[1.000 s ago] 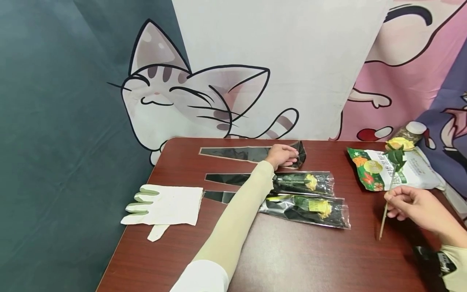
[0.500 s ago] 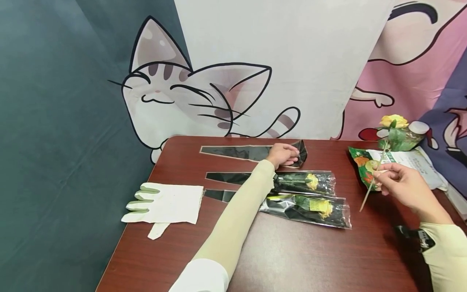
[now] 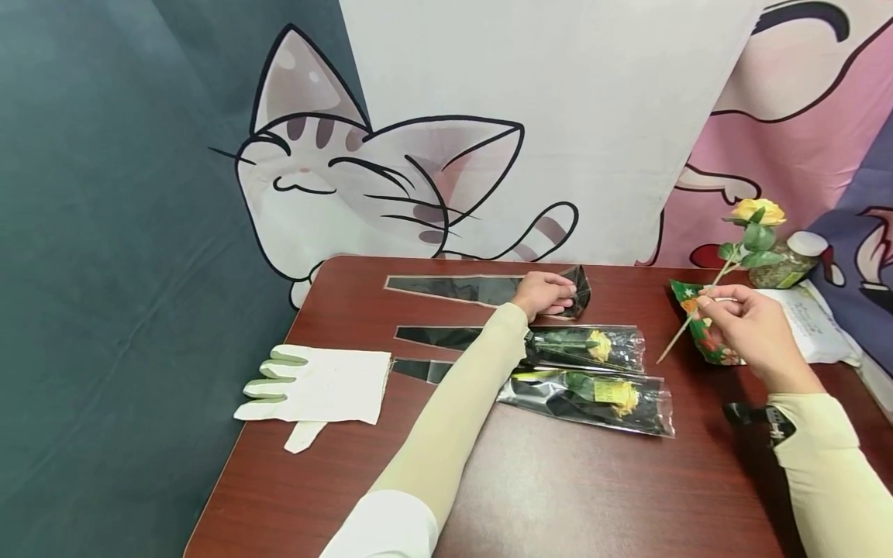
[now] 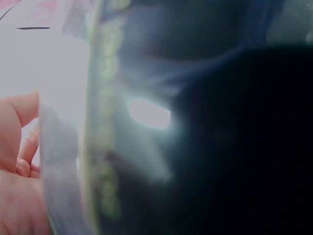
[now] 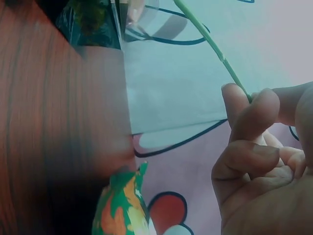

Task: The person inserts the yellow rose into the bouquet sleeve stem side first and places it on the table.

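My right hand pinches the stem of a yellow rose between thumb and fingers. The bloom is raised and the stem's lower end slants down to the left; in the right wrist view the green stem runs up from the fingertips. At the back of the table, my left hand grips the wide end of a flat black flower sleeve, whose right end stands up partly opened. Blurred dark film fills most of the left wrist view, so the left fingertips' exact hold is hidden.
Two sleeved yellow roses lie nearer on the brown table, partly behind the left arm. White gloves lie at the left. A printed bag and a lidded jar stand at the right.
My right hand has moved left and away from me with the rose, raising it and bringing its stem end toward the sleeves. The left hand has stayed on the back sleeve.
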Demonstrator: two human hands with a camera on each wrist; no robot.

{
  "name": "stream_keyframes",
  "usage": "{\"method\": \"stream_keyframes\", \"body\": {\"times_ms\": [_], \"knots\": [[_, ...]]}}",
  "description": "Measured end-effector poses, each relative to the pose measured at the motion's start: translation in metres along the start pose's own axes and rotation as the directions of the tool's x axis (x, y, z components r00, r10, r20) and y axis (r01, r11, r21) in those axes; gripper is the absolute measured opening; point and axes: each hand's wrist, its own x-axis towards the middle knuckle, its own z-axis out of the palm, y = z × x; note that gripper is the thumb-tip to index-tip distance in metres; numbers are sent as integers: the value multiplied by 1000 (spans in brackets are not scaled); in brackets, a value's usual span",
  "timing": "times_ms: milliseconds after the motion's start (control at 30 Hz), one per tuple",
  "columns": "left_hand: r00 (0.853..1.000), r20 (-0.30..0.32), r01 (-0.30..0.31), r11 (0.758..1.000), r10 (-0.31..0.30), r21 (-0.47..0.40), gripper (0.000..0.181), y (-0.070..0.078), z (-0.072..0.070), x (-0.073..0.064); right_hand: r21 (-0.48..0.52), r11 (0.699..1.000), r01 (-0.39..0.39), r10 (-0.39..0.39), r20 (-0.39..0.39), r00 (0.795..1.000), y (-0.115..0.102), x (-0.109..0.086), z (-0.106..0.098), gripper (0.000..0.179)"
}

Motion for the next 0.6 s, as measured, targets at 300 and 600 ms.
{"method": "stream_keyframes", "body": {"times_ms": [300, 600], "knots": [[1000, 13, 19, 1000, -19, -1, 7, -2, -2, 7, 95, 995, -18, 22, -45, 999, 1, 21, 16, 12], [1000, -16, 1, 1000, 0, 12, 10, 4, 1, -6, 210, 978, -2, 16, -63, 998, -8, 34, 20, 13]]}}
